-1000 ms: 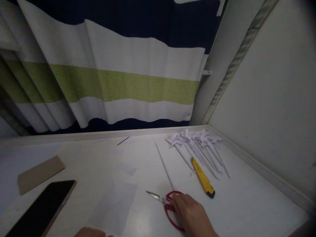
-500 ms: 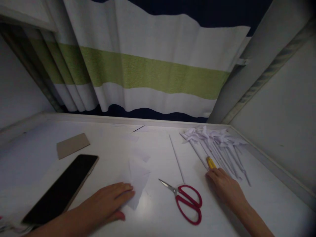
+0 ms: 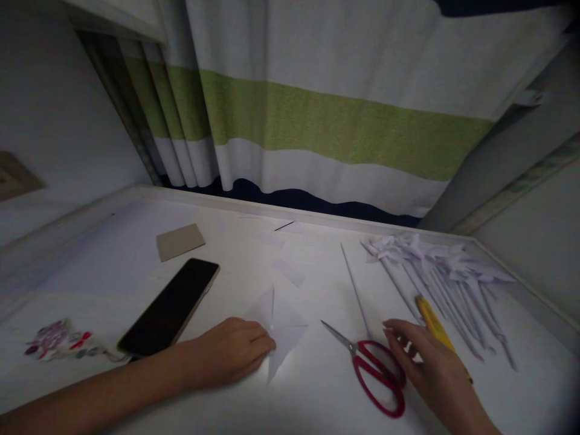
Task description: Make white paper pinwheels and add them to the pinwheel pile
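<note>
A white paper square (image 3: 292, 329) with slits running in from its corners lies on the white tabletop. My left hand (image 3: 240, 350) rests on its left part, fingers closed together at the paper's edge near the middle. My right hand (image 3: 430, 374) hovers over the table with curved fingers and thumb apart, nothing visible between them. Just right of that hand lies a yellow utility knife (image 3: 434, 323), partly hidden by it. Left of the hand are red-handled scissors (image 3: 374, 368), blades slightly apart and pointing up-left. A thin white paper stick (image 3: 354, 287) lies beyond the scissors.
Several white paper pinwheels on sticks (image 3: 435, 266) lie at the back right. A black phone (image 3: 174, 308) with a beaded charm (image 3: 63, 341) and a brown card (image 3: 180, 241) are at left. Paper scraps (image 3: 290, 272) and a thin black rod (image 3: 284, 226) lie further back, before a striped curtain (image 3: 317, 121).
My right hand has let go of the utility knife and moved beside the scissors. My left hand has shifted onto the paper, which now lies flatter. The view has swung left.
</note>
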